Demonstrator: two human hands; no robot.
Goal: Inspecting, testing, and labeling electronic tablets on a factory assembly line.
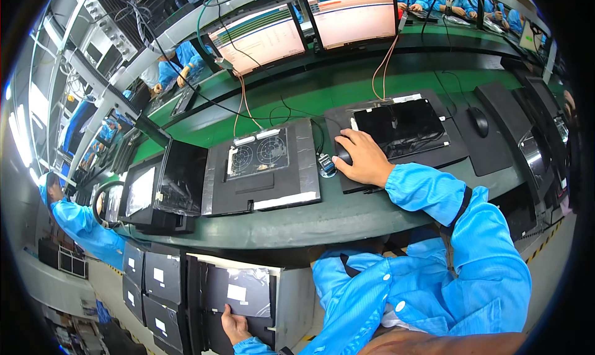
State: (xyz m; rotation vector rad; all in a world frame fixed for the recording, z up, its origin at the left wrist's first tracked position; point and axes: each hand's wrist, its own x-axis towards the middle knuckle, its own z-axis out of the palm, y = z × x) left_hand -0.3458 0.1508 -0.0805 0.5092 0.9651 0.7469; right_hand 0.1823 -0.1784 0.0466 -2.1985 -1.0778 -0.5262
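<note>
My right hand [365, 160] rests over a black computer mouse [343, 152], fingers curled around it, at the left edge of a black foam pad. A flat black screen [400, 127] lies on that pad, just beyond the hand. Lower left, my left hand [235, 325] is closed at the near edge of a dark flat panel [238, 290] with a white label and a clear film. That panel lies in an open bin beside the bench; some of the left fingers are hidden. A small blue-and-white piece [326, 165] sits beside the mouse.
Left of the mouse, a foam fixture [263, 194] carries a plate with two round grilles. A tilted black screen [180, 176] stands further left. Two monitors [353, 17] line the back, with cables hanging down. Another mouse [478, 121] lies right. A co-worker [90, 222] is at left.
</note>
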